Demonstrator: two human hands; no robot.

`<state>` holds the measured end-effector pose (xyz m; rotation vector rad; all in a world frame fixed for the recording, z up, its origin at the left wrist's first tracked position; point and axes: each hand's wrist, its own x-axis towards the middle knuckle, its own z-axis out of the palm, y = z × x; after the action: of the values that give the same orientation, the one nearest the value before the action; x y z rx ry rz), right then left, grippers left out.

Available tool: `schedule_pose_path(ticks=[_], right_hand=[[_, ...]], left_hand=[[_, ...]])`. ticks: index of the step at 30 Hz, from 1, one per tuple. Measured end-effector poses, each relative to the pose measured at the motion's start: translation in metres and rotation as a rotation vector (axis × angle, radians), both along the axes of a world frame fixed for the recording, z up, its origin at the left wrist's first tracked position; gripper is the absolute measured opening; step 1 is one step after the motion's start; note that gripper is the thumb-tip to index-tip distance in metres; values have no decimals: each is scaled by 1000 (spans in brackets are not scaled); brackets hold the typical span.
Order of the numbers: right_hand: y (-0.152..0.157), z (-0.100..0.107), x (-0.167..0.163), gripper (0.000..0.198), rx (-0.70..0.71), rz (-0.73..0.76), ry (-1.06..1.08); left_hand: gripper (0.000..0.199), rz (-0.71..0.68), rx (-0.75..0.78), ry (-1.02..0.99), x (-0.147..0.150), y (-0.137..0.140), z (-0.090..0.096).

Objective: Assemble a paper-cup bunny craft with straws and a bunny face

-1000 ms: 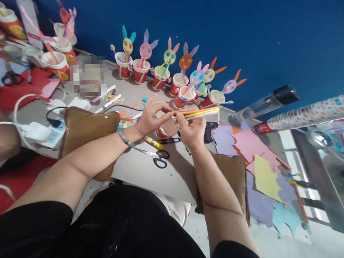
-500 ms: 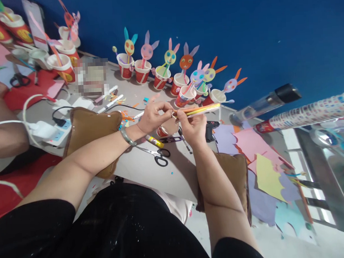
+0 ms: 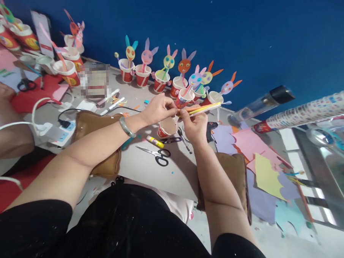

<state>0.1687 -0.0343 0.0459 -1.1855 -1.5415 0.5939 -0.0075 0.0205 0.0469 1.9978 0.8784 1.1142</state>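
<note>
My right hand [image 3: 196, 124] is closed around a bundle of thin orange and yellow strips [image 3: 207, 109], which points right. At the bundle's left end, my left hand [image 3: 162, 108] has its thumb and fingers pinched together; its fingertips partly hide that end. Under both hands stands a red and white paper cup [image 3: 167, 128], its opening facing up. On the tabletop nearer to me lie a yellow glue stick [image 3: 155, 141] and black-handled scissors [image 3: 158, 157]. A pen [image 3: 185, 141] rests close to my right wrist, beside a dark slim tool [image 3: 170, 140].
Paper cups with rabbit figures [image 3: 142, 75] line the blue wall. Brown cushions lie under my left forearm [image 3: 97, 147] and beside my right [image 3: 229, 172]. Cut coloured paper [image 3: 266, 174] and a stack of cups [image 3: 308, 113] are at right. A power strip [image 3: 64, 131] and another person's arm [image 3: 13, 117] are at left.
My left hand has turned and shifted slightly right, its fingers still at the bundle's end. My right hand keeps its grip on the strips. The camera view has shifted a little.
</note>
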Motion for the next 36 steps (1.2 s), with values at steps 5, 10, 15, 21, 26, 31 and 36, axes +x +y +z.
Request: schedule_pose_path(ticks=[5,10,15,21,26,31,36], right_hand=[[1,-3,-3,41,-37,6,-25],[0,-5,-3,46,-74,40,-16],[0,-6,-2,53,-144,141,168],[2,-6,-3,53,-242,229,322],[4,-3,-2,51,-309,270,374],[4,-4,1,53,-194,169,321],[-5,0,-2,49,-47,92,113]], left_hand=[[17,-26,-168,-83,1,-1,-8],[10,-46,-297,-186,-1,-2,-14],[10,-164,-430,-309,-6,-3,-12],[20,-179,-452,-303,-7,-5,-11],[22,-171,-445,-303,-9,-7,-9],[24,-209,-334,-270,-12,-7,-7],[27,-157,-239,-210,-14,-9,-5]])
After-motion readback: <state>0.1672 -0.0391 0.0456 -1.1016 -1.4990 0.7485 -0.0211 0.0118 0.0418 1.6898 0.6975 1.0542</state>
